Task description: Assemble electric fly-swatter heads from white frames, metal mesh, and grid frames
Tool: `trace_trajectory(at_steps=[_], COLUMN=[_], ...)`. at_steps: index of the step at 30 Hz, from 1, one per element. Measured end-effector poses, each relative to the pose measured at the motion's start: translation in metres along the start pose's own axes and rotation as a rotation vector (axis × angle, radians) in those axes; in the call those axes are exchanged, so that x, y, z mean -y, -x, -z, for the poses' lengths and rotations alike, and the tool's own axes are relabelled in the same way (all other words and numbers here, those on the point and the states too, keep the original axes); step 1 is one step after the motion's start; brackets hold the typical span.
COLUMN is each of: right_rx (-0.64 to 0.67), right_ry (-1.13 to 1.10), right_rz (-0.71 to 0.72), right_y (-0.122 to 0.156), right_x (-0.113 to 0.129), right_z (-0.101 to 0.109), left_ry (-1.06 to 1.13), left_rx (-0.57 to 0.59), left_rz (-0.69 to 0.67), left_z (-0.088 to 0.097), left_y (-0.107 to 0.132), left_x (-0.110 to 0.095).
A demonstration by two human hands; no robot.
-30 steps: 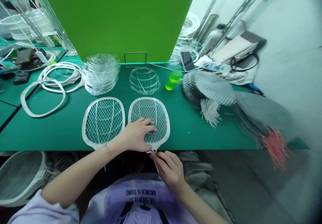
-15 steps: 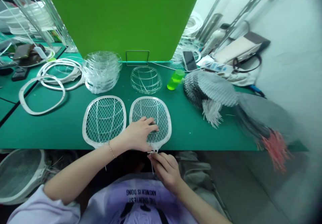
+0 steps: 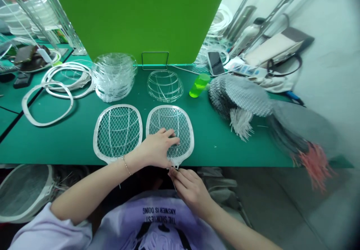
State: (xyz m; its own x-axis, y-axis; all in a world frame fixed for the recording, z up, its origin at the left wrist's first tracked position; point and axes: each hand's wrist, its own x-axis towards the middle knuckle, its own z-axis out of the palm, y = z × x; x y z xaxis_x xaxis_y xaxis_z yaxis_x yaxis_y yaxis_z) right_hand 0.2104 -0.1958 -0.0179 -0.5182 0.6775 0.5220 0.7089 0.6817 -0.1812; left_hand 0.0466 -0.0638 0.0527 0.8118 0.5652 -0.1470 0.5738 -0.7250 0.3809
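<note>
Two white racket-shaped frames with metal mesh lie side by side at the table's near edge: a left mesh racket frame [image 3: 97, 133] and a right mesh racket frame [image 3: 191, 133]. My left hand [image 3: 159, 148] rests across the right one, fingers spread over its mesh, thumb down by its short neck [image 3: 175, 163]. Just below that neck, my right hand [image 3: 192, 192] has its thumb and fingertips pinched together on a thin wire [image 3: 174, 185], only partly visible. Beyond the frames sits a clear ribbed plastic guard [image 3: 165, 87].
A stack of clear guards [image 3: 114, 79] and loose white rings [image 3: 47, 123] stand to the left. A green cup [image 3: 199, 85], a phone [image 3: 215, 63] and stacked grey mesh sheets [image 3: 247, 94] are on the right. A green board [image 3: 140, 17] rises behind.
My right hand has moved slightly up toward the neck, and less of the wire shows below it. My left hand stays on the mesh. The whole view has shifted a little.
</note>
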Motion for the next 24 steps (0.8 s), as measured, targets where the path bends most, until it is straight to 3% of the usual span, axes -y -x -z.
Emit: trace_trajectory(at_steps=[5, 10, 18, 24], right_rx=[-0.058, -0.151, -0.304, -0.253], right_ry=[-0.037, -0.078, -0.043, -0.129], right_rz=[0.02, 0.021, -0.012, -0.01], right_y=[0.015, 0.035, 0.016, 0.017], right_x=[-0.004, -0.02, -0.02, -0.018], right_z=[0.006, -0.01, -0.011, -0.013], left_ry=[0.042, 0.017, -0.009, -0.014], left_rx=[0.001, -0.01, -0.035, -0.037], left_rz=[-0.018, -0.004, 0.022, 0.022], left_z=[0.004, 0.003, -0.003, -0.006], left_y=[0.001, -0.001, 0.0, 0.001], left_x=[0.002, 0.002, -0.001, -0.004])
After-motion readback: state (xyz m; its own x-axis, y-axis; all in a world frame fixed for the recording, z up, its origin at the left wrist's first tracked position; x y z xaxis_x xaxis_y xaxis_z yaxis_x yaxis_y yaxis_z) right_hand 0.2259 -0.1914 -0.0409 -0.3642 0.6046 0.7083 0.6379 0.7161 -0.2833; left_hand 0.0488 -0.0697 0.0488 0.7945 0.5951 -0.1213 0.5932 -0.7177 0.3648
